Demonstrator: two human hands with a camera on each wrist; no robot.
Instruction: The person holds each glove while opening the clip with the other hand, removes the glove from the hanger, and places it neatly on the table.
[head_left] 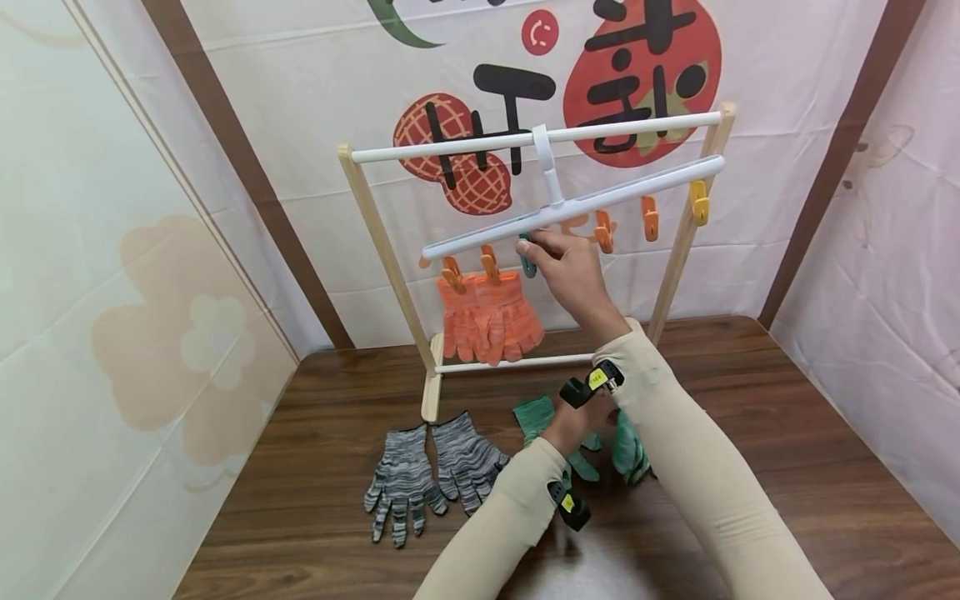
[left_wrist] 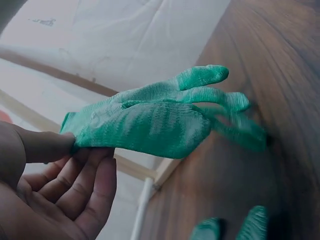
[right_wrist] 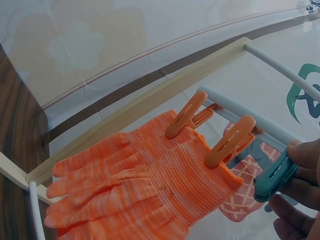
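My left hand pinches the cuff of a green knitted glove between thumb and fingers, lifting it off the table. In the head view this hand is partly covered by the right forearm. Up at the hanger, my right hand grips a teal clothespin hanging from the white hanger. To its left, a pair of orange gloves hangs from two orange clothespins. A second green glove lies on the table under the right forearm.
The hanger tilts on a wooden rack's white top rail. More clips hang at its right, including a yellow clothespin. A pair of grey striped gloves lies on the brown table. A printed curtain stands behind.
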